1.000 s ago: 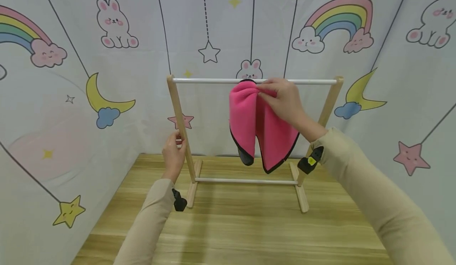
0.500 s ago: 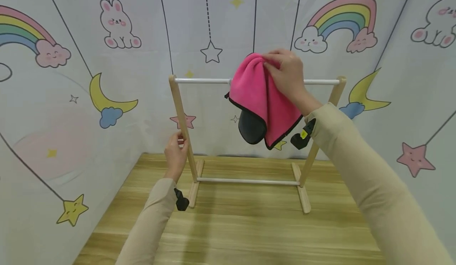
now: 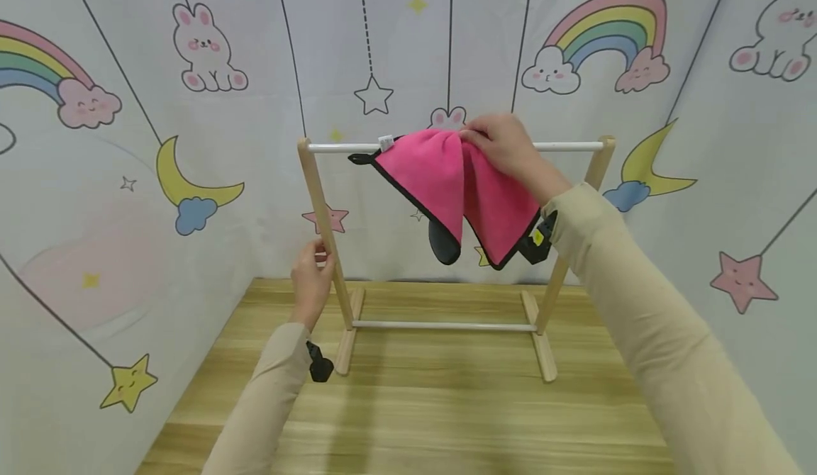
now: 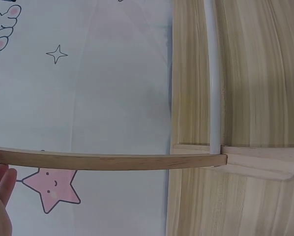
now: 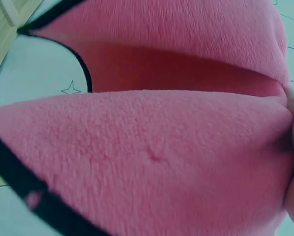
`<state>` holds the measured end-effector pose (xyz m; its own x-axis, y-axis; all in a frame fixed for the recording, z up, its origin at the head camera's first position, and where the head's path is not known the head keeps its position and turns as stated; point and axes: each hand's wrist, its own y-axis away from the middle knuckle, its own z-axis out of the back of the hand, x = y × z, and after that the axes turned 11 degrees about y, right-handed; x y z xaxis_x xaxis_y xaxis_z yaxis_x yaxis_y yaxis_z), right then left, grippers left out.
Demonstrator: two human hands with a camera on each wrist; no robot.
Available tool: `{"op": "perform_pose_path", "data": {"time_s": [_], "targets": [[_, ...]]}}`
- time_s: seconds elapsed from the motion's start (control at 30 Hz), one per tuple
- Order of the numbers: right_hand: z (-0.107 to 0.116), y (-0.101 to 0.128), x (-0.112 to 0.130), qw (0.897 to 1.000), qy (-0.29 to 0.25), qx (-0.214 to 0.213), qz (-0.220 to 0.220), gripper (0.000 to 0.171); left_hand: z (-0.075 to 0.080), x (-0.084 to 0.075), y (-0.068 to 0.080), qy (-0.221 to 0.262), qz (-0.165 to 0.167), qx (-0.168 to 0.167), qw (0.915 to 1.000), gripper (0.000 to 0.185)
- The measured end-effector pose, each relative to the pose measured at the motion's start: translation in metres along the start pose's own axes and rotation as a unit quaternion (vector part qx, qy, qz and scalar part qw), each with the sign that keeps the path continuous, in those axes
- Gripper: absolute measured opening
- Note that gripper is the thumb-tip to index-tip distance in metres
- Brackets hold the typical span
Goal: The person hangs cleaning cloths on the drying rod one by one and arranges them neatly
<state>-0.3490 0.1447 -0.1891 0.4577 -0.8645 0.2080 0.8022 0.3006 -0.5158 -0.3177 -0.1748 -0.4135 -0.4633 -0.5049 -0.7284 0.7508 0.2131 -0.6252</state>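
Observation:
My right hand (image 3: 501, 145) pinches a pink plush towel (image 3: 421, 170) with black edging at the rack's top rail. The towel hangs in folds before the white rail (image 3: 574, 147), a black loop and white tag at its left corner. A dark grey rounded part (image 3: 445, 242) shows below its edge; whether it belongs to the towel I cannot tell. In the right wrist view the plush cloth (image 5: 152, 147) fills most of the picture. My left hand (image 3: 310, 280) grips the rack's left wooden post (image 3: 323, 209); in the left wrist view only its fingers show beside the post (image 4: 112, 162).
The rack's wooden feet (image 3: 544, 354) stand on a wood-grain tabletop (image 3: 408, 418), joined by a low white bar (image 3: 440, 325). Behind and at both sides hangs a white backdrop (image 3: 255, 135) printed with rabbits, rainbows, moons and stars.
My right hand rose with the towel above the rail, then came down to it. The towel's left corner has swung out leftward, bringing its tag into view. My left hand stays on the post.

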Motion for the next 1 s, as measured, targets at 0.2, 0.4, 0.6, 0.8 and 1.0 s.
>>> {"op": "perform_pose_path", "data": {"time_s": [0.2, 0.4, 0.6, 0.8, 1.0], "targets": [[0.001, 0.004, -0.002, 0.999, -0.007, 0.025, 0.042, 0.028, 0.006, 0.003, -0.001, -0.006, -0.016, 0.006, 0.9998, 0.022], [0.002, 0.006, -0.002, 0.998, 0.001, 0.024, 0.060, 0.029, 0.013, -0.006, -0.009, -0.003, -0.050, -0.019, 0.9985, 0.018], [0.002, 0.007, -0.004, 0.999, -0.005, 0.022, 0.049, 0.031, 0.001, -0.040, -0.019, 0.020, -0.134, -0.076, 0.9879, 0.016], [0.000, 0.012, -0.007, 0.999, -0.021, 0.035, 0.034, 0.033, -0.033, -0.101, -0.008, 0.187, -0.104, 0.062, 0.9749, 0.047], [0.000, 0.012, -0.007, 0.998, -0.029, 0.018, 0.048, 0.032, -0.052, -0.160, 0.005, 0.251, -0.019, 0.151, 0.9561, 0.045]]}}
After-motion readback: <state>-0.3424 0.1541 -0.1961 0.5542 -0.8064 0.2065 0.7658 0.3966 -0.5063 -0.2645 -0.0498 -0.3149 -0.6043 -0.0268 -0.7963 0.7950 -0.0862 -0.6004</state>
